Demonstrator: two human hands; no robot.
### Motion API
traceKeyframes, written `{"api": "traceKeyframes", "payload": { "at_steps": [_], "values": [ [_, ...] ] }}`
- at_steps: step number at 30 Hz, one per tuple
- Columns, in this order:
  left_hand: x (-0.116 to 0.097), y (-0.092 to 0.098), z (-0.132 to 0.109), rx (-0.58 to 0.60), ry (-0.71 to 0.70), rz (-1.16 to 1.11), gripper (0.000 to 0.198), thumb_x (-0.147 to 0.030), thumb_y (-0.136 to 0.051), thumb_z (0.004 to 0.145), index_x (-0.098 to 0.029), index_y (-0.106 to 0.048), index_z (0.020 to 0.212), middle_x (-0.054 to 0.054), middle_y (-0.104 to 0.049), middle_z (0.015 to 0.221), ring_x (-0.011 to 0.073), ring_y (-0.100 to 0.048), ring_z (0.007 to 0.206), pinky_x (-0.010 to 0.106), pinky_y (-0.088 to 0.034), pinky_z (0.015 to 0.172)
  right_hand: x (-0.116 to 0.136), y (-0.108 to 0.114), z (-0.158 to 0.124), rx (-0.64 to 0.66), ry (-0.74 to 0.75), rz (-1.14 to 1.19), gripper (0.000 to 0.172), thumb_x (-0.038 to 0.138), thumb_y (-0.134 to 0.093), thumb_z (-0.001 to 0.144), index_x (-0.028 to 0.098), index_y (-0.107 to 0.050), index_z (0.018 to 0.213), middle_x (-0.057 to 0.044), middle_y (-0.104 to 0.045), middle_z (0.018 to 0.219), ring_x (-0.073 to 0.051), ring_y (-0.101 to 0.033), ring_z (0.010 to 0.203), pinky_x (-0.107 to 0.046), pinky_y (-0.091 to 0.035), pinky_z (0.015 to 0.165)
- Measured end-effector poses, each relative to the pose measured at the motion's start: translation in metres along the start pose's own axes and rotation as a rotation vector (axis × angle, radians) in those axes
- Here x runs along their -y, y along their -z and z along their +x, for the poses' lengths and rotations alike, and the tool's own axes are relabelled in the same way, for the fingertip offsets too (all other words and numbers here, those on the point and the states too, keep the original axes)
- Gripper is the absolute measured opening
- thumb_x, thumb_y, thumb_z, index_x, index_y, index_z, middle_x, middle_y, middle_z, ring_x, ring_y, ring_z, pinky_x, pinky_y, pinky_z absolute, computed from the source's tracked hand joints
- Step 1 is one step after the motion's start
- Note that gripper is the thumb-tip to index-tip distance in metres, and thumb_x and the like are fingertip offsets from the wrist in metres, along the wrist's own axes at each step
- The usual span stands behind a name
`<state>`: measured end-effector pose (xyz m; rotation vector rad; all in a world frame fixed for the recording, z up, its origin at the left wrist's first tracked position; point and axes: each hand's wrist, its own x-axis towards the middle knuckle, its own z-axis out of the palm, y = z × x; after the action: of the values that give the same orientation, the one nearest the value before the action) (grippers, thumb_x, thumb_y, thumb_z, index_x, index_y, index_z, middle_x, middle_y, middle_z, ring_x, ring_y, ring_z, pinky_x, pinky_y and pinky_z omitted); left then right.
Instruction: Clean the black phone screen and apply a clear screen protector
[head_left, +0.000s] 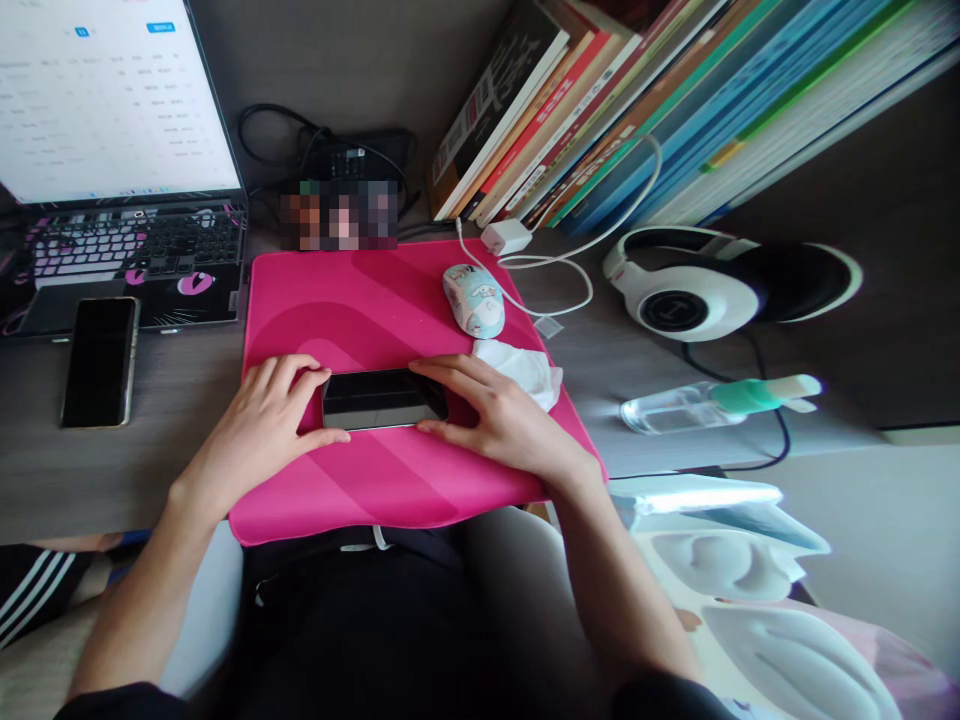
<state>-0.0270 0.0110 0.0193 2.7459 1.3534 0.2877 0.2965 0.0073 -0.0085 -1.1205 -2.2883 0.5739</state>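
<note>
A dark-screened phone [384, 397] lies sideways on a pink mat [330, 290]. Thumb and fingers of my left hand [274, 410] grip its left end. At the other end, my right hand [487, 410] holds it the same way, thumb at the near edge and fingers at the far edge. A crumpled white tissue [525, 372] lies just beyond my right hand, partly covered by it. Farther back on the mat sits a light blue patterned mouse [474, 300].
A laptop [127, 240] and a second phone [100, 362] are at the left. Books [540, 110] line the back right. A white charger [507, 236] with cable, headphones [682, 285] and a spray bottle [675, 406] lie at the right. Another person's leg [45, 590] shows lower left.
</note>
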Motion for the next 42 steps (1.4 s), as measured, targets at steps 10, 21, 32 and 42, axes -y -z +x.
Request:
{"api": "traceKeyframes", "payload": {
  "at_steps": [10,21,32,42],
  "values": [
    [-0.0005,0.0006,0.0011,0.004,0.018,-0.033,0.06,-0.063,-0.058,0.103,-0.022,-0.057,0.146,0.017,-0.059,0.143,0.0372,-0.058,0.131,0.058,-0.048,0.114,0.0017,-0.0011,-0.0001,0.002,-0.004,-0.016,0.06,0.043,-0.068,0.103,0.033,-0.051,0.159,-0.011,-0.065,0.15,-0.034,-0.064,0.137,-0.058,-0.053,0.118],
    [-0.0017,-0.0013,0.0002,-0.002,0.022,0.002,0.066,-0.066,-0.059,0.102,-0.017,-0.054,0.147,0.02,-0.058,0.145,0.04,-0.057,0.134,0.059,-0.046,0.115,0.0022,-0.0017,0.0004,-0.007,0.008,-0.011,0.058,0.042,-0.067,0.104,0.033,-0.052,0.158,-0.011,-0.065,0.149,-0.033,-0.064,0.137,-0.058,-0.053,0.118],
    [-0.0007,-0.0021,0.0006,-0.003,0.031,-0.01,0.066,-0.065,-0.061,0.101,-0.021,-0.053,0.149,0.019,-0.059,0.144,0.0404,-0.057,0.133,0.061,-0.046,0.114,0.0014,-0.002,0.0009,-0.005,0.016,-0.013,0.059,0.043,-0.066,0.104,0.034,-0.049,0.16,-0.012,-0.064,0.15,-0.034,-0.063,0.138,-0.061,-0.053,0.117],
    [-0.0008,-0.0023,-0.0002,0.0,0.024,0.014,0.067,-0.066,-0.06,0.101,-0.02,-0.052,0.149,0.02,-0.058,0.145,0.0406,-0.057,0.134,0.06,-0.046,0.115,0.0019,-0.0018,0.0009,-0.011,0.036,-0.033,0.058,0.045,-0.066,0.104,0.031,-0.052,0.158,-0.013,-0.065,0.149,-0.033,-0.064,0.136,-0.058,-0.054,0.116]
  ]
}}
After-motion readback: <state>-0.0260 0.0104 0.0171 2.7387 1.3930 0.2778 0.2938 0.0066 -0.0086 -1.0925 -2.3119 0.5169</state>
